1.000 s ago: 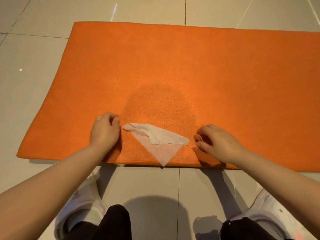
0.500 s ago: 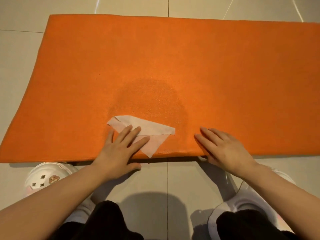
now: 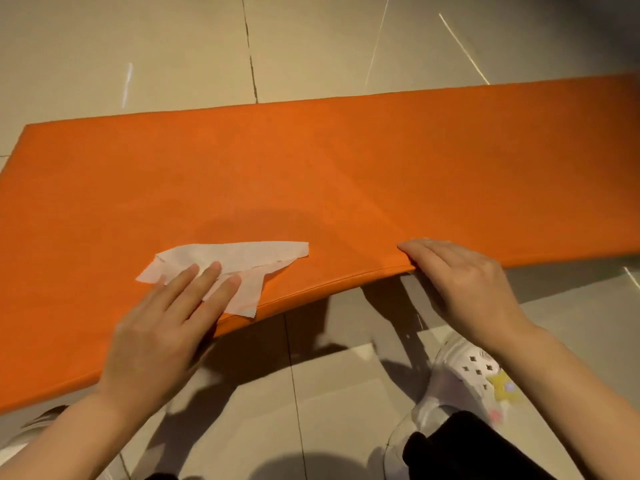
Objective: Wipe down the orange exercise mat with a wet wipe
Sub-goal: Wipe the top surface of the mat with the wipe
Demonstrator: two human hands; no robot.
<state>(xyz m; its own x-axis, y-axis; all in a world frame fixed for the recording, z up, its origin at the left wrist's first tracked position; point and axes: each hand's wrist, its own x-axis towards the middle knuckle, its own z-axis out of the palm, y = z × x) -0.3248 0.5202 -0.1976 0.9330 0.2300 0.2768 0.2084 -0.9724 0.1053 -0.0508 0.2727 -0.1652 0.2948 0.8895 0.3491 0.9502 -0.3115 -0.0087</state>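
The orange exercise mat point(image 3: 346, 174) lies flat on the tiled floor and fills the middle of the view. A white wet wipe point(image 3: 242, 254), partly folded, lies on the mat near its front edge. My left hand point(image 3: 166, 323) presses on the wipe's near part with straight fingers. My right hand point(image 3: 464, 282) rests on the mat's front edge further right, fingers bent over the edge. A darker damp patch shows on the mat just beyond the wipe.
Beige floor tiles point(image 3: 311, 46) surround the mat. My white clog shoe point(image 3: 464, 375) stands on the floor under my right forearm, with a black trouser leg point(image 3: 460, 448) beside it. The mat's right end runs out of view.
My left hand went from a curled rest beside the wipe to lying flat on it. My right hand uncurled and settled on the mat's edge. The view swung left and tilted.
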